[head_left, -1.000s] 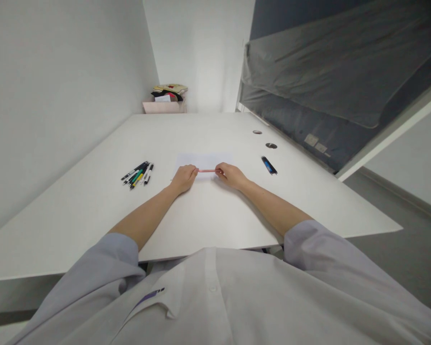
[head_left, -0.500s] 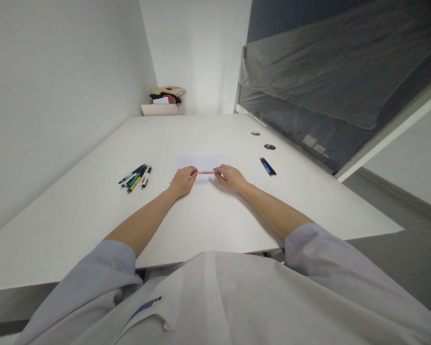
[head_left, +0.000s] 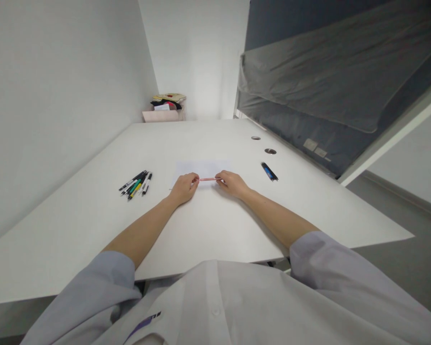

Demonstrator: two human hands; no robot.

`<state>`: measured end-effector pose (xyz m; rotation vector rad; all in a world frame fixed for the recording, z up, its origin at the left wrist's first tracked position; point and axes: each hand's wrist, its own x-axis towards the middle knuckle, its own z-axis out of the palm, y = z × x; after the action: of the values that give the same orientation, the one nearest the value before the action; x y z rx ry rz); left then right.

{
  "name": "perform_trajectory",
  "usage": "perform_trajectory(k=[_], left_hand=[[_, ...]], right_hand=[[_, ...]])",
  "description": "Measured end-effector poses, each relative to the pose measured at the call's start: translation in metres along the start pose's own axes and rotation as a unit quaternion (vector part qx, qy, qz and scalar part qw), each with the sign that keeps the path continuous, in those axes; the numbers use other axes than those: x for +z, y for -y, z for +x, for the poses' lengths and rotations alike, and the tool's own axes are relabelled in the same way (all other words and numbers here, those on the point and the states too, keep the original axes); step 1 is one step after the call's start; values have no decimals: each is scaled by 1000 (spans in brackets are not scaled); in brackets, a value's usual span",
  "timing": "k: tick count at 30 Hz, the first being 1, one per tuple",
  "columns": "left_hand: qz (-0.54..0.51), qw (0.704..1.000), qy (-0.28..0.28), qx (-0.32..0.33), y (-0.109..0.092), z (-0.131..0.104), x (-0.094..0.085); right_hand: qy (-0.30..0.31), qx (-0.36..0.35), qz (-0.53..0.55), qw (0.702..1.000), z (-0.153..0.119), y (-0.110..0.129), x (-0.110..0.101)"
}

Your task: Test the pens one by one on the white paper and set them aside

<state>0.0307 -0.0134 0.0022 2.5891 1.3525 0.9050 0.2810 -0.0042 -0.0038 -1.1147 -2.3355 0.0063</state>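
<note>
A thin pink pen-like stick [head_left: 208, 179] stretches level between my two hands. My left hand [head_left: 185, 188] pinches its left end, and my right hand [head_left: 232, 183] grips the right end with closed fingers. Whether it is a pen or a pencil I cannot tell. Beneath it, a pale sheet of paper [head_left: 201, 167] lies on the white table [head_left: 215, 225], partly covered by my hands. To the left of my left hand is a loose pile of several pens [head_left: 136, 184], black, white, green and yellow.
Right of my hands lies a dark, narrow item with a blue patch [head_left: 269, 171]. Two round metal-rimmed fittings [head_left: 270, 151] are set in the tabletop. A pink box [head_left: 161, 116] stands at the far end. A dark partition [head_left: 309, 105] runs along the right, a wall on the left.
The camera view has tilted slightly, so everything sits a little lower in the picture. Both hands still hold the pink stick, its left end now showing slightly lower than its right.
</note>
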Motion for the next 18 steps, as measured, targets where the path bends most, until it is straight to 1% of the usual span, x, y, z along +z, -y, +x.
perform_trajectory(k=[10,15,18], left_hand=[[28,999,23,-12,0,2,1],[46,998,44,-21,1,3,1],[30,999,37,-20,1,2,0]], right_hand=[[22,12,-4,1000,1,4,-4],[22,3,1,1000,0,5,-5],[23,1,1,1000,0,5,-5]])
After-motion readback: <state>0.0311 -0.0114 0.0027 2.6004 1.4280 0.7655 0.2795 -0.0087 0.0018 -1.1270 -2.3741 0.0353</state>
